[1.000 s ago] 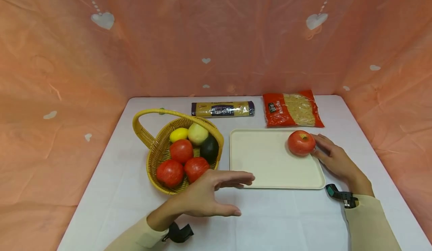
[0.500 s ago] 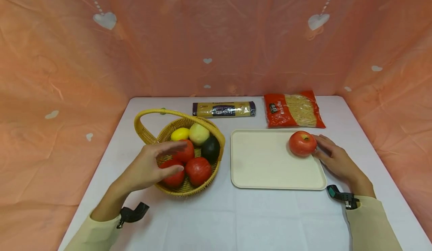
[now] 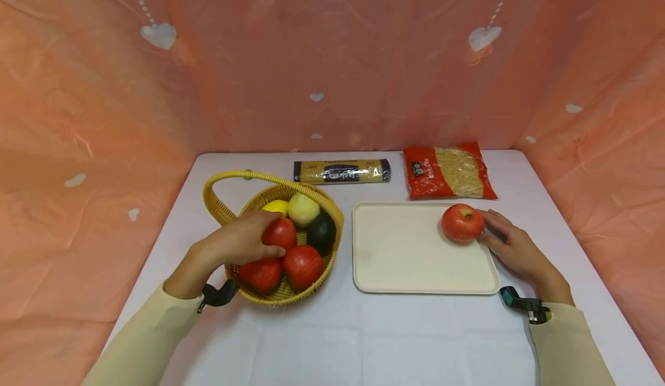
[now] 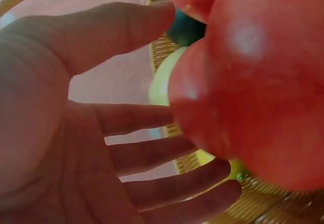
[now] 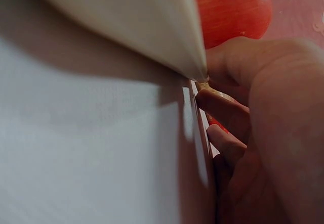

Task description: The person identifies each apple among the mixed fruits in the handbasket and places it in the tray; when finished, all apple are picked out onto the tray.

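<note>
Three red apples (image 3: 303, 266) sit in the basket (image 3: 284, 300) toward the left edge of the tabletop (image 3: 400, 340), your left hand (image 3: 240, 240) spread around the rearmost apple (image 3: 280, 233). Probably firm and smooth, it suits cupping round its sides. Your right hand (image 3: 516, 250), fingers loose, lies at the right edge of the tray (image 3: 400, 253).

The left fingers (image 3: 261, 220) partly hide a red fruit (image 3: 282, 233).

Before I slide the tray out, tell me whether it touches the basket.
Apart. The head view shows a strip of white table between the tray and the basket.
</note>
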A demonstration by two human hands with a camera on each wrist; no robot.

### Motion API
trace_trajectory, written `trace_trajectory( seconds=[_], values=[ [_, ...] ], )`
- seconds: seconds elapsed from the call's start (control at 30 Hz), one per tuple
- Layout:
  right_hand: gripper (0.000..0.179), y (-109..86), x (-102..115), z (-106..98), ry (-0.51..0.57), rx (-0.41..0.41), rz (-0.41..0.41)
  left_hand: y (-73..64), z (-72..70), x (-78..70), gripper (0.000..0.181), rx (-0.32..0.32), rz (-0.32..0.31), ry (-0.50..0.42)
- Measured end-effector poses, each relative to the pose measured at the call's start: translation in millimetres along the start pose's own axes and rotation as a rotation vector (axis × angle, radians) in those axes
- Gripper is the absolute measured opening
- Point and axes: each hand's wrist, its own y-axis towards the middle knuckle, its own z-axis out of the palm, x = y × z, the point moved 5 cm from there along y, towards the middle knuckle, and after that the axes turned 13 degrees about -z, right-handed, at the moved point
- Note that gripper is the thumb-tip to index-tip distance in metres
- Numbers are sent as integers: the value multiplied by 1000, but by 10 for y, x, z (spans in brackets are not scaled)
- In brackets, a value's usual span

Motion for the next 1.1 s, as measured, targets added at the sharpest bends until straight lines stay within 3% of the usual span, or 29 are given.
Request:
trace_trajectory(
  seconds=[0.17, 0.43, 0.73, 0.83, 1.1],
  values=[
    [64, 9, 11, 0, -5, 10, 0, 92, 53, -38, 76, 10, -7, 27],
    [65, 11, 16, -3, -17, 9, 3, 181, 74, -136, 66, -29, 51, 110],
    [66, 11, -19, 11, 1, 15, 21, 200, 69, -185, 76, -22, 41, 165],
    [66, 10, -25, 20, 1, 19, 23, 178, 45, -167, 79, -44, 60, 145],
    [66, 3, -13, 14, -9, 19, 31, 6, -94, -77, 85, -133, 82, -7]
  ],
)
